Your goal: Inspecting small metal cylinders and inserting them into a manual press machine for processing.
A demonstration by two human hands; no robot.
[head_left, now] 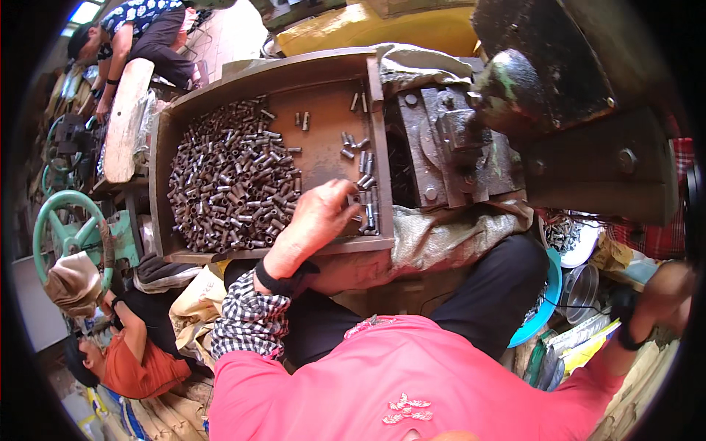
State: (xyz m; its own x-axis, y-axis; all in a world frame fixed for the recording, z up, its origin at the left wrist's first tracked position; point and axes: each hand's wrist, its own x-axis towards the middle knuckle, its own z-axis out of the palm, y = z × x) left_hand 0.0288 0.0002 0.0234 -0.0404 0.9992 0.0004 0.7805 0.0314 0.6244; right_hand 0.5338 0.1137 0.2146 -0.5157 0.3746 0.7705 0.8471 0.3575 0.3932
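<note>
A wooden tray (272,70) stands before me, its left part heaped with short metal tubes (232,176). Over its near right part is my left hand (318,214), thumb and fingers apart, close to several shinier loose tubes (368,213) along the right wall. No tube shows clearly between those fingers. Far out to the right, my right hand (665,298) is raised beside my body near the picture's rim. It is smeared and partly cut off, so its fingers and anything in them cannot be made out.
Right of the tray stands a dark metal machine (456,147) with bolted plates. A blue basin (548,301) and a white bowl (581,242) with metal pieces stand beside my right leg. Two people work at the left, one near a green handwheel (70,228).
</note>
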